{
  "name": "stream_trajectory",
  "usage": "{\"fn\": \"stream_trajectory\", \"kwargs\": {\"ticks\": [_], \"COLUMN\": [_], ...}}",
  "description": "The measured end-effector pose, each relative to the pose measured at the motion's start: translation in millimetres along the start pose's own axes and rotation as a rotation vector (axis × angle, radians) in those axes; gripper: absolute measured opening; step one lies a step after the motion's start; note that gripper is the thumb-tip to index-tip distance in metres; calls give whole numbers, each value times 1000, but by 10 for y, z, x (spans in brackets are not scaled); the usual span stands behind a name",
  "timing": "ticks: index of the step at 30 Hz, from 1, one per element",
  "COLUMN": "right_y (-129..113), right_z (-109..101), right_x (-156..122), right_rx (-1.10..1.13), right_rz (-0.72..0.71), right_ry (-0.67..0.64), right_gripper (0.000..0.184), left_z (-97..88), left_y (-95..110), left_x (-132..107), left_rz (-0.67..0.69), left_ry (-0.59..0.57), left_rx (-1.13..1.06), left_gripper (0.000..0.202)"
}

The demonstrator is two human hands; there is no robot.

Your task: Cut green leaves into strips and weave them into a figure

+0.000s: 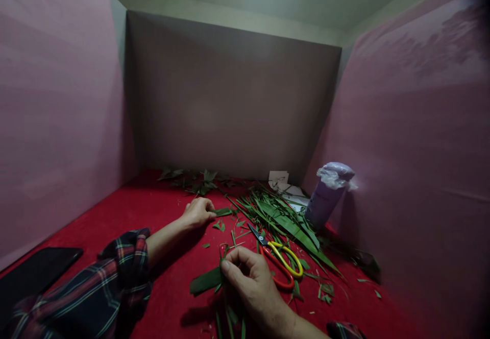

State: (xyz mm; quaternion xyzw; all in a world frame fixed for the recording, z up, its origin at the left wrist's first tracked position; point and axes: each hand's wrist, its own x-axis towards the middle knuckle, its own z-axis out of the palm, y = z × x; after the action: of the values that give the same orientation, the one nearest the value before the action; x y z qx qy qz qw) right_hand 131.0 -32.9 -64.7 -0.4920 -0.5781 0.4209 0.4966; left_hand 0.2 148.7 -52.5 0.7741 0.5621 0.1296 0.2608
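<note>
Fingers, right hand, pinch leaf (left hand outstretched).

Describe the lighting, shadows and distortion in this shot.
Head view: dim overall, walls bowed by the wide lens; brightest patch on the purple bottle at right; the right hand, pinching leaf strips, throws a soft shadow leftward onto the red cloth; top right corner dark and blurred.

On a red cloth, the left hand pinches a green leaf strip far forward; the right hand, nearer, grips thin leaf pieces between thumb and fingers. Yellow-and-red scissors lie just beside the right hand, against 1 pile of long leaves; a lilac bottle stands beyond.
</note>
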Motion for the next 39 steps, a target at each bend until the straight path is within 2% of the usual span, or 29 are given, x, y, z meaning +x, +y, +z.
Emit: {"fn": "stream_trajectory", "kwargs": {"ticks": [5,11,14,24,27,34,39], "right_y": [-15,-24,-28,-54,-73,-86,-43], "right_z": [-4,-1,0,-1,-1,-10,-10], "right_x": [11,8,3,-6,-15,-4,6], "right_rx": [-17,-25,-39,-6,24,2,-9], "right_rz": [-18,-52,-52,-11,8,5,6], "right_ry": [1,10,6,3,-5,4,-6], "right_gripper": [18,18,19,18,19,20,19], "left_z": [-62,-211,-203,13,23,-79,-19], "left_y": [70,51,27,41,22,17,9], "left_x": [-83,-454,-523,73,89,66,104], "left_rz": [-30,-8,-1,-19,-6,29,24], "left_ry": [-20,-31,-11,-38,-42,-41,-38], "left_rx": [-190,-427,-459,-250,-177,-94,-80], "left_gripper": [32,27,28,32,32,32,32]}}
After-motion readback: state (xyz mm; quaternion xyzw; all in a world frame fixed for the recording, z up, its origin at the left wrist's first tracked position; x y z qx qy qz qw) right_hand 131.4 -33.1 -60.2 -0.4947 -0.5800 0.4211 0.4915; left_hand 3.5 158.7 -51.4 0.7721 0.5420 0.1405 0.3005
